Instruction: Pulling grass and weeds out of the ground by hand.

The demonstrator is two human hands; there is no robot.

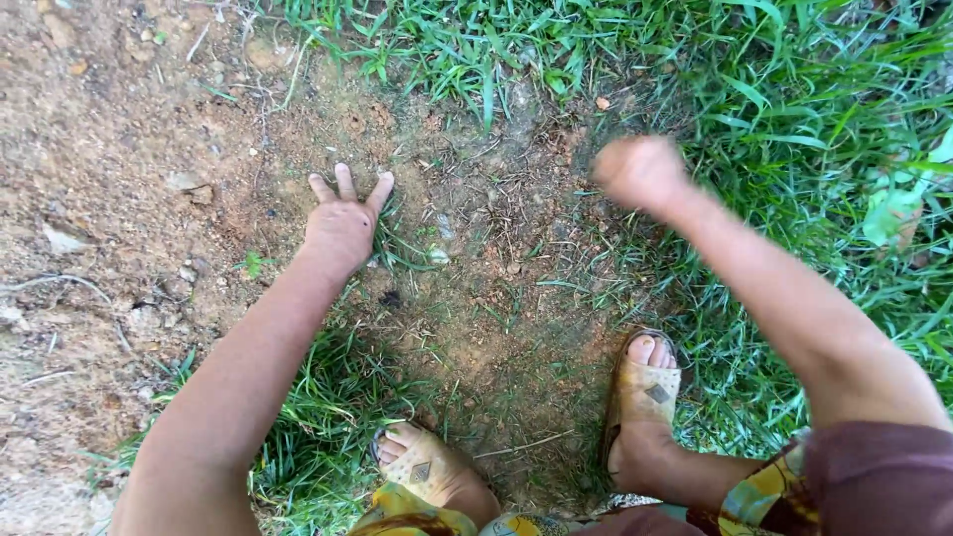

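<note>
Weeding bare soil point(476, 298): left hand point(340, 226) reaching with spread fingers toward grass tuft point(397, 243); right hand point(640, 171) blurred, seemingly fisted; next, pinching blades low.

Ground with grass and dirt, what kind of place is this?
Outdoors, probably a yard or field edge: bare brown dirt, green grass, and sandalled feet standing on soil. The left hand reaches toward a grass tuft.

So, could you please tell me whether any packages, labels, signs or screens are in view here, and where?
None in view: only bare soil, grass, the hands and sandalled feet.
Closest thing: a small diamond-shaped emblem on each tan sandal, near the bottom.
</note>
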